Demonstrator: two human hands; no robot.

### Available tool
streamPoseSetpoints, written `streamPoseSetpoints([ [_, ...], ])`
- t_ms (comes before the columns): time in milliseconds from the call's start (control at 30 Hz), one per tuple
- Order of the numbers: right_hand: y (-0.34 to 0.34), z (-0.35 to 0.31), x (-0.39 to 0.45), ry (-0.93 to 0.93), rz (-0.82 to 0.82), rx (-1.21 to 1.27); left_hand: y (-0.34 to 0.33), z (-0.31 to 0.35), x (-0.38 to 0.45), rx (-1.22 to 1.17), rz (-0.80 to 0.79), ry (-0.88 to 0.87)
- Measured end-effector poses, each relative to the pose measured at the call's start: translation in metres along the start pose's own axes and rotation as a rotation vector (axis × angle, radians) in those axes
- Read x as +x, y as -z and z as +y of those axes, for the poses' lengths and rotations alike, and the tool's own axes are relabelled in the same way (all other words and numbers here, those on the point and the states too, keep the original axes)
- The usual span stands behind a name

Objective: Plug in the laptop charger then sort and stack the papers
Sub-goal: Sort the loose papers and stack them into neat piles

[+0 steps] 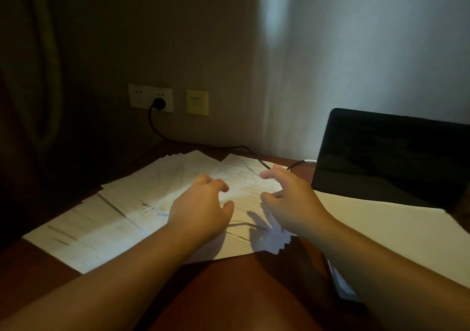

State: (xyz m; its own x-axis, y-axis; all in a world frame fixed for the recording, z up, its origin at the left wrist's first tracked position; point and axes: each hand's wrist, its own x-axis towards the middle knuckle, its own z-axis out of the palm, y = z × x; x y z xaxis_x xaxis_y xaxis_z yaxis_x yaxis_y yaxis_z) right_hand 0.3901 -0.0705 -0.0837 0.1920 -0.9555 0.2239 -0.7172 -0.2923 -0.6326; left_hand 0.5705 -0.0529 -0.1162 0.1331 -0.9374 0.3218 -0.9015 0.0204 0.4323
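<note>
Over the papers: both hands hover with nothing held, the two close to each other.
Left grip: the left hand (201, 201) has its fingers loosely curled downward and spread, thumb apart from them; it holds no sheet, and I cannot tell if the fingertips touch the paper.
Right grip: the right hand (287, 196) is half open, thumb and fingers bent like a claw with a gap between them; it holds nothing.
Under the grips: the papers (122, 203) lie spread and overlapping on the table (241, 292), some fanned at the far side, some with a staggered edge near the right wrist; they are not stacked.
Beyond the right grip: the charger cable (178, 143) runs along the far edge of the table, over the top corner of the papers, close to the right fingertips.
Far left of the grips: the plug (159, 103) sits in the wall socket (150, 98); beside it is a yellowish wall plate (197, 102).
Right of the right grip: the laptop (389, 157) stands open with a dark screen, on a large pale sheet (381, 229).
Near the right forearm: a small flat object, too dark to identify.
</note>
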Motion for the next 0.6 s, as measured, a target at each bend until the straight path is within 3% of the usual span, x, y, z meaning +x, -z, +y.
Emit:
streamPoseSetpoints([
  [233,-0.019,-0.002,0.017,0.254,-0.203,-0.329,-0.008,-0.018,0.021,0.081,0.025,0.011],
  [433,-0.037,0.006,0.033,0.240,-0.357,-0.379,-0.014,-0.027,0.032,0.196,-0.021,0.063],
  [600,-0.046,0.012,0.034,0.246,-0.318,-0.377,-0.008,-0.033,0.032,0.146,0.019,0.084],
])
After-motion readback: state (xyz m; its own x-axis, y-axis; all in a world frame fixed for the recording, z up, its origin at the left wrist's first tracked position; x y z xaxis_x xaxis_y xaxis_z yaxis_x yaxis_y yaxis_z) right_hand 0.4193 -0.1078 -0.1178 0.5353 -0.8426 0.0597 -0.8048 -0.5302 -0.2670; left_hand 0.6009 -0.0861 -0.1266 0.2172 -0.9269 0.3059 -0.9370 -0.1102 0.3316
